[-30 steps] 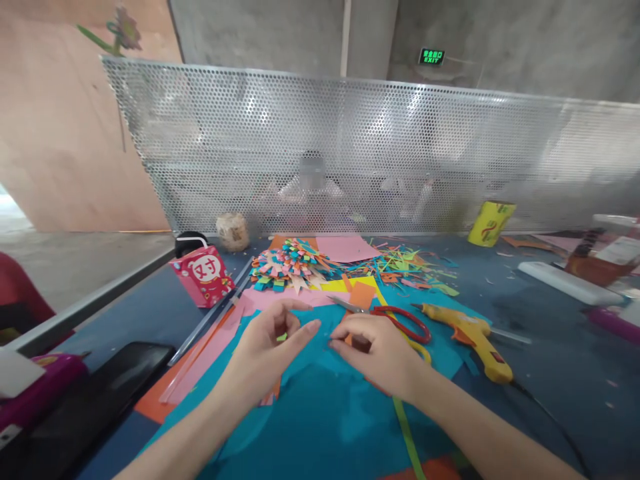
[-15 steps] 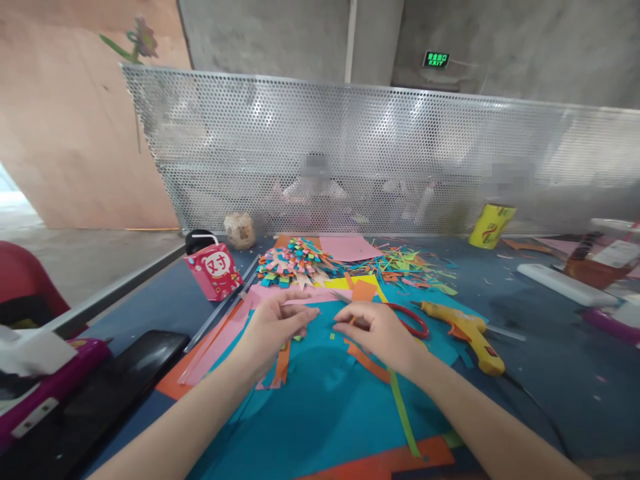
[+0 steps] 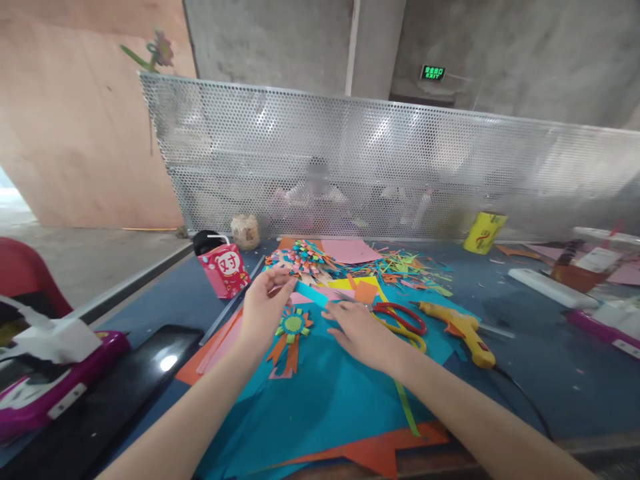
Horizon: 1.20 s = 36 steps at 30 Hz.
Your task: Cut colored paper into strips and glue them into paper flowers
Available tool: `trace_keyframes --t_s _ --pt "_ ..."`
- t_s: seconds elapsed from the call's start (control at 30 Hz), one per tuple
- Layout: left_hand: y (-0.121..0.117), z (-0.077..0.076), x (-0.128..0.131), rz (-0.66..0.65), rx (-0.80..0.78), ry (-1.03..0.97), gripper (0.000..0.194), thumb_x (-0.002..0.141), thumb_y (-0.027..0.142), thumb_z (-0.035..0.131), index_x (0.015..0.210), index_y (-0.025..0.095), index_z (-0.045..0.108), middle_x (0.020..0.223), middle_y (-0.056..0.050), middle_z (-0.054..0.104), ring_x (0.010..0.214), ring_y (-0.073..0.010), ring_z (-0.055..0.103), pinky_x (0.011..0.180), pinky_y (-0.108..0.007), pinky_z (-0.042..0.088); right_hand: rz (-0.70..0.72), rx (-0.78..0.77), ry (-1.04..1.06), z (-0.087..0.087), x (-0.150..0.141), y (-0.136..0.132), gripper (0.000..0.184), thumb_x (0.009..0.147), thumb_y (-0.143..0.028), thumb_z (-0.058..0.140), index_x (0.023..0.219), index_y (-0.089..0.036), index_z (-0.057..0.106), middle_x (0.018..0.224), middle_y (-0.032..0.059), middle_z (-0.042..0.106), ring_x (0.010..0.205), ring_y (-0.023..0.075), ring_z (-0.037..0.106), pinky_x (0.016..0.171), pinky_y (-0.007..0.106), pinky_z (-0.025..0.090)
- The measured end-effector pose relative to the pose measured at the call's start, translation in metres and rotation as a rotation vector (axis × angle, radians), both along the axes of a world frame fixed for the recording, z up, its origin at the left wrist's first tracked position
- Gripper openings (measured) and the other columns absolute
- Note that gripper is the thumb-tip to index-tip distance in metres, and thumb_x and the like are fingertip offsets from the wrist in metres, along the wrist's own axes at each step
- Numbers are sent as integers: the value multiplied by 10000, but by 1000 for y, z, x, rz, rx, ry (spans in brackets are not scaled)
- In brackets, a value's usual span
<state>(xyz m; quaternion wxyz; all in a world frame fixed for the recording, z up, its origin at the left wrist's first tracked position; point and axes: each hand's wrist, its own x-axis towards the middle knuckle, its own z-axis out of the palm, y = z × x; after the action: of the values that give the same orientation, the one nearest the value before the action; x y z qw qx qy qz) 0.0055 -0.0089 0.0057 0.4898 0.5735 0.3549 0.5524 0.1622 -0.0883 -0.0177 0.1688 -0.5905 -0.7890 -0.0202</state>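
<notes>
My left hand [image 3: 265, 308] is closed in a pinch on one end of a teal paper strip [image 3: 313, 293]. My right hand [image 3: 356, 329] pinches the strip's other end, low over the teal paper sheet [image 3: 320, 400]. Just below the left hand lies a paper rosette [image 3: 291, 327] with a green centre, a teal fringe and orange and pink ribbon tails. Red-handled scissors [image 3: 400, 315] lie just beyond my right hand.
A yellow glue gun [image 3: 463, 328] with its cord lies to the right. A heap of coloured paper pieces [image 3: 300, 259] and scraps sits behind, by a red carton [image 3: 225, 268]. A black tablet [image 3: 125, 380] and a purple device [image 3: 55, 387] are at left. A perforated metal screen [image 3: 380, 167] closes the back.
Both hands moved away from me and lifted a teal strip between them. The rosette under the left hand has come into full view. The camera view shifted left.
</notes>
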Motion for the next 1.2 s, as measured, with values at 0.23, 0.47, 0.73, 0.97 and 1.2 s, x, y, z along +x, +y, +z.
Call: trace_keyframes --t_s 0.23,0.47,0.73,0.97,1.2 --pt "4 -7 -1 22 46 75 260 623 299 644 811 144 552 711 4 576 587 -98 541 521 -208 415 25 -25 -124 7 -4 -4 355 850 -142 332 1182 -158 458 1138 124 566 1101 226 462 893 452 301" --pt "0 -6 0 -80 -8 101 318 641 239 619 929 131 538 833 -51 607 632 -108 561 520 -210 420 66 -82 -17 8 -3 -32 400 842 -133 332 1239 -143 381 1143 108 577 1125 220 451 929 501 228" --pt "5 -16 3 -148 34 135 349 594 229 652 910 133 540 666 -8 622 564 -117 570 511 -217 422 33 -146 135 10 3 -42 417 828 -216 443 1240 -199 379 969 30 671 1091 179 485 955 425 239" --pt "-2 -27 9 -257 75 303 456 596 262 657 1011 134 520 670 -15 654 508 -130 551 477 -240 415 -78 -62 147 -1 1 -42 385 761 -175 557 1135 -226 479 919 7 682 1075 209 487 906 414 270" --pt "-1 -36 12 -317 77 374 408 598 266 656 966 124 551 596 -1 629 473 -124 521 450 -232 392 -124 91 155 -10 -7 -41 270 737 -116 575 985 -213 529 777 10 676 875 233 531 776 385 344"
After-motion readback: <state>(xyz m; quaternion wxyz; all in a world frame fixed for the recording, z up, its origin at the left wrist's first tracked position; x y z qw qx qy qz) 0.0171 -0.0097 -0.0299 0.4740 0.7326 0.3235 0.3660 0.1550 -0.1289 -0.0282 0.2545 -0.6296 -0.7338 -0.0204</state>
